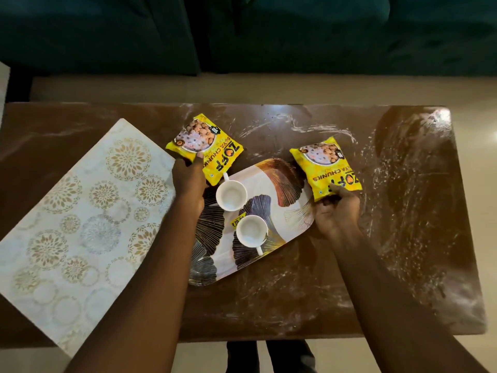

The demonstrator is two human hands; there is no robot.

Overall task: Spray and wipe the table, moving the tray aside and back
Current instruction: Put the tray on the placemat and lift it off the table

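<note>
- Table (403, 238): brown top, white wet smears across the middle and right side.
- Patterned cloth (80, 211): lies flat on the left, slanted, well clear of the smears.
- Tray (271, 184): mid-table between the two hands. Its long axis runs diagonally from near-left to far-right.
- Left packet (212, 146): yellow, by the tray's far-left edge.
- Right packet (326, 165): yellow, overlaps the tray's far-right end.
- Left hand (189, 181): over the tray's left long edge, pinches the left packet's near corner.
- Right hand (337, 215): just beside the tray's right edge, pinches the right packet's near edge.
- Both hands look equally near; both must probably free up before gripping the tray.
- Two white cups (231, 196) (251, 230): upright on the tray.
</note>
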